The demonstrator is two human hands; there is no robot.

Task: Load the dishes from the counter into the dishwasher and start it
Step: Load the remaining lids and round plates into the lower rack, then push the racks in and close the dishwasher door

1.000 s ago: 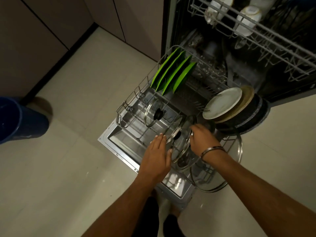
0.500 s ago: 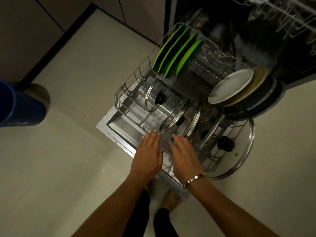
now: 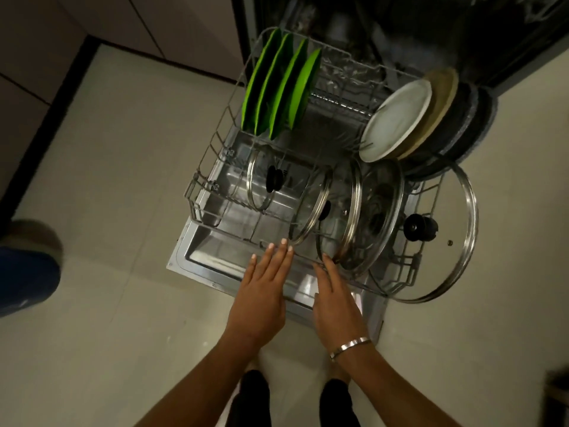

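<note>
The lower wire rack [image 3: 209,208] is pulled out over the open dishwasher door [image 3: 197,257]. Several green plates [image 3: 280,87] stand at its back left; a white plate [image 3: 397,118] and darker plates lean at the back right. Several glass lids [image 3: 348,217] with black knobs stand on edge in the front half, and a large lid [image 3: 455,241] leans on the rack's right side. My left hand [image 3: 261,291] and my right hand [image 3: 335,300] lie flat with straight fingers against the rack's front rim, side by side, holding nothing.
Beige cabinet fronts [image 3: 77,29] run along the left and back. A blue object [image 3: 24,278] sits on the tiled floor at the left edge. My feet [image 3: 255,392] stand just in front of the door. The dark dishwasher tub [image 3: 431,32] is behind the rack.
My right hand let go of a glass lid and came back beside my left hand at the rack's front rim. The view tilted down, so the upper rack left the picture.
</note>
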